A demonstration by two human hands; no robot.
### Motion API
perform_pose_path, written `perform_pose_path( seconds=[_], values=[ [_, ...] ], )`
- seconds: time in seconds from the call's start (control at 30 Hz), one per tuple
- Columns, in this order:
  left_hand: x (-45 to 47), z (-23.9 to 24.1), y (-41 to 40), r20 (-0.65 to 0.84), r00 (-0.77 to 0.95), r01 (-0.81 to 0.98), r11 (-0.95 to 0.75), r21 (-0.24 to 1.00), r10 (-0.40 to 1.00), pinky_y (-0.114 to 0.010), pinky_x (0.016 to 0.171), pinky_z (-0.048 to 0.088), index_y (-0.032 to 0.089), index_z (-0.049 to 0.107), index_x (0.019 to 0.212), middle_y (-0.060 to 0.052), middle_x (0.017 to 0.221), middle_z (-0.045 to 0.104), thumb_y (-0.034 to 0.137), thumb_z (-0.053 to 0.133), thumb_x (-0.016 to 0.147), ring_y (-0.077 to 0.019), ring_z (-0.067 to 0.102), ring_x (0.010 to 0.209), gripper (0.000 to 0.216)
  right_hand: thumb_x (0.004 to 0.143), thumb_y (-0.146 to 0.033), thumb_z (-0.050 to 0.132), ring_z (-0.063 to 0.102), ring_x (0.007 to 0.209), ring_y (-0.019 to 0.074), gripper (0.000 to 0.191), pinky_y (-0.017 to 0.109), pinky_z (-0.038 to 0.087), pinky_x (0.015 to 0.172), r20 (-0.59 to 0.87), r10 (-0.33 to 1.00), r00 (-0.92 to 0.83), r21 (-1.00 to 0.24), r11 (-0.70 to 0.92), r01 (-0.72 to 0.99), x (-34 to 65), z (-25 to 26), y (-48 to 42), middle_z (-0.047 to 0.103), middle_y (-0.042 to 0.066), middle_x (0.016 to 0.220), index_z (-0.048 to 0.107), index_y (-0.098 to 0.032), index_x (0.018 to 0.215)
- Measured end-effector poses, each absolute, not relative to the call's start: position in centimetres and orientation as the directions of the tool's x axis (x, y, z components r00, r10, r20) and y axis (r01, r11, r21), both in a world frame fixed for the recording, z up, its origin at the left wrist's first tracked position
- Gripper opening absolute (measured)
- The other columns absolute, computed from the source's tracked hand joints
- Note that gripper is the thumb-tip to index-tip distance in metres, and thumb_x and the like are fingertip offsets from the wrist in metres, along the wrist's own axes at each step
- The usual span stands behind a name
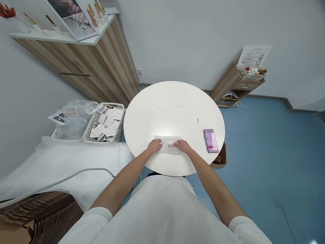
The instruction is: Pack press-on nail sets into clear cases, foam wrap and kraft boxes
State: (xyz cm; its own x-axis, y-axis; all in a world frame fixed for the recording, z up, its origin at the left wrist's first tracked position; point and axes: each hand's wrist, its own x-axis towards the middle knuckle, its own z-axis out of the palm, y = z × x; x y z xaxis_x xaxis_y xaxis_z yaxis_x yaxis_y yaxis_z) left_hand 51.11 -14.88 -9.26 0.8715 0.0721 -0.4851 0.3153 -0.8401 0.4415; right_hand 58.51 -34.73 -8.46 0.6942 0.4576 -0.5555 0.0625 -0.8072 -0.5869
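Lying at the near edge of the table (175, 101), a flat translucent packet (169, 145) has the left hand (154, 146) and right hand (183, 146) on its ends; whether the fingers (177, 144) pinch it is unclear. Farther right lies a pixelated purple item (210, 140).

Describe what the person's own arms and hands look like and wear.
The left sleeve and right sleeve are short and white, ending above the elbows; forearms are bare. The left hand and right hand wear no gloves; no watch or bracelet shows.
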Motion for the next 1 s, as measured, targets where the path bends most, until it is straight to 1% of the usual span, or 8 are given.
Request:
perform_pose_path(
  seconds=[0.13,0.23,0.37,0.43,0.5,0.6,0.83,1.0],
  values=[
    [50.4,-10.1,-14.5,-0.486,0.848,0.406,-0.847,0.343,0.21,-0.033,0.075,0.039,0.021,0.053,0.1,-0.006,0.093,0.063,0.024,0.044,0.075,-0.0228,0.056,0.089,0.026,0.075,-0.046,0.048,0.054,0.082,0.0177,0.032,0.025,0.036,0.061,-0.518,0.304,0.799,-0.524,-0.851,-0.016,58.2,-9.9,-34.0,0.059,0.005,0.099,0.054,-0.021,0.095],
    [49.7,-10.1,-14.8,-0.441,0.858,0.414,-0.864,0.288,0.264,-0.037,0.079,0.036,0.021,0.05,0.104,-0.006,0.088,0.063,0.024,0.042,0.077,-0.023,0.056,0.087,0.029,0.071,-0.05,0.052,0.054,0.078,0.0169,0.036,0.024,0.035,0.057,-0.478,0.193,0.857,-0.49,-0.868,-0.077,57.9,-10.5,-33.9,0.06,0.003,0.094,0.052,-0.023,0.096],
    [48.9,-9.5,-15.9,-0.294,0.901,0.389,-0.895,0.219,0.32,-0.039,0.083,0.034,0.018,0.043,0.116,-0.01,0.1,0.06,0.023,0.041,0.078,-0.0256,0.052,0.097,0.039,0.071,-0.052,0.052,0.054,0.078,0.0174,0.038,0.025,0.035,0.056,-0.451,0.186,0.873,-0.498,-0.864,-0.073,57.5,-10.9,-33.9,0.06,0.003,0.09,0.051,-0.023,0.095],
    [48.5,-9.1,-17.0,-0.167,0.957,0.269,-0.937,0.224,0.235,-0.041,0.089,0.03,0.017,0.035,0.124,-0.013,0.121,0.049,0.02,0.041,0.077,-0.027,0.042,0.112,0.048,0.071,-0.051,0.052,0.054,0.079,0.0178,0.038,0.026,0.035,0.057,-0.444,0.188,0.876,-0.506,-0.859,-0.072,57.4,-11.0,-33.8,0.06,0.003,0.09,0.05,-0.023,0.097],
    [48.2,-8.9,-18.3,-0.093,0.995,0.051,-0.968,0.244,0.029,-0.04,0.096,0.024,0.019,0.031,0.128,-0.01,0.134,0.036,0.021,0.041,0.077,-0.0261,0.03,0.122,0.052,0.07,-0.05,0.052,0.054,0.079,0.0183,0.04,0.027,0.037,0.059,-0.436,0.193,0.879,-0.527,-0.846,-0.076,57.4,-11.1,-33.9,0.06,0.004,0.092,0.049,-0.023,0.1],
    [47.9,-9.3,-20.1,-0.122,0.978,-0.132,-0.954,0.268,-0.17,-0.04,0.098,0.022,0.02,0.032,0.128,-0.008,0.137,0.033,0.029,0.042,0.078,-0.0249,0.027,0.125,0.052,0.071,-0.046,0.052,0.054,0.084,0.0191,0.041,0.029,0.04,0.066,-0.384,0.225,0.895,-0.608,-0.791,-0.062,57.5,-11.4,-34.7,0.058,0.004,0.097,0.048,-0.022,0.104],
    [47.5,-10.8,-21.2,-0.17,0.978,-0.074,-0.964,0.257,-0.121,-0.04,0.097,0.025,0.018,0.029,0.129,-0.009,0.14,0.027,0.034,0.042,0.078,-0.0245,0.022,0.128,0.055,0.074,-0.04,0.047,0.041,0.111,0.0216,0.053,0.033,0.038,0.089,-0.256,-0.024,0.966,-0.794,-0.565,-0.225,54.4,-11.3,-38.5,0.04,0.013,0.123,0.036,-0.016,0.12],
    [47.2,-11.1,-21.4,-0.204,0.972,-0.059,-0.961,0.272,-0.117,-0.038,0.099,0.025,0.015,0.021,0.133,-0.01,0.142,0.021,0.034,0.045,0.075,-0.0248,0.013,0.131,0.065,0.07,-0.045,0.052,0.032,0.123,0.021,0.071,0.03,0.039,0.091,-0.501,0.017,0.866,-0.803,-0.384,-0.457,49.6,-10.4,-37.1,0.028,0.011,0.134,0.024,-0.02,0.129]
  ],
)
